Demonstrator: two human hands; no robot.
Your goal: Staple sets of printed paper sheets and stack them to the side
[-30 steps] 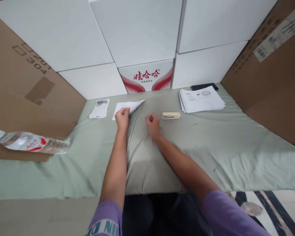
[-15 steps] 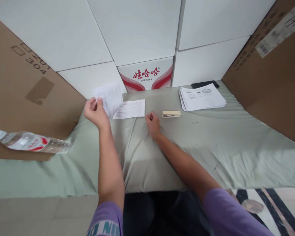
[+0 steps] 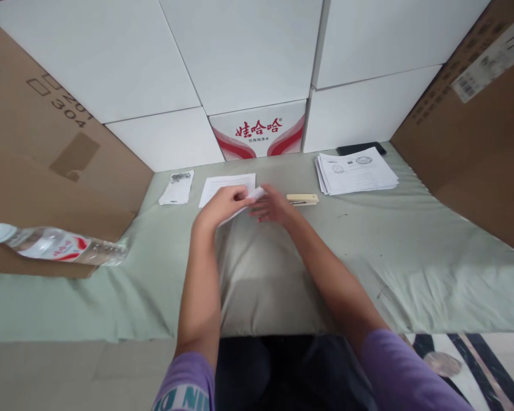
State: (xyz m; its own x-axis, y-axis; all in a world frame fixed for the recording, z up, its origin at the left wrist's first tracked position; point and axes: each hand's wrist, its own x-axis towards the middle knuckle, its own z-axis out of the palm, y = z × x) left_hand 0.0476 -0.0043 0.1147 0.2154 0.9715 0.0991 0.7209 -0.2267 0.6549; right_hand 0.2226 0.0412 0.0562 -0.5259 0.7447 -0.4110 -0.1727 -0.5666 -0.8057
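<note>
Over the middle of the cloth, my left hand [image 3: 228,204] is closed on a folded-looking sheet of paper [image 3: 257,193], mostly hidden behind the fingers. My right hand [image 3: 274,205] is at the sheet's right end, blurred, its fingers apart; whether it grips the paper is unclear. Just beyond the left hand lies another printed sheet [image 3: 229,181]. A cream stapler [image 3: 302,198] rests beside my right hand. Farther left is a small white paper or card [image 3: 175,193] with dark metallic bits on its top end.
At the right back is a stack of printed papers [image 3: 357,171] before a black phone [image 3: 361,149]. A water bottle [image 3: 53,244] lies at the left by a brown carton [image 3: 38,171]. White boxes [image 3: 257,51] wall off the back; another carton [image 3: 475,154] stands right.
My left hand has brought the paper right and down to the middle. My right hand has gone from a closed fist to spread fingers at the paper. The small white card at left is uncovered.
</note>
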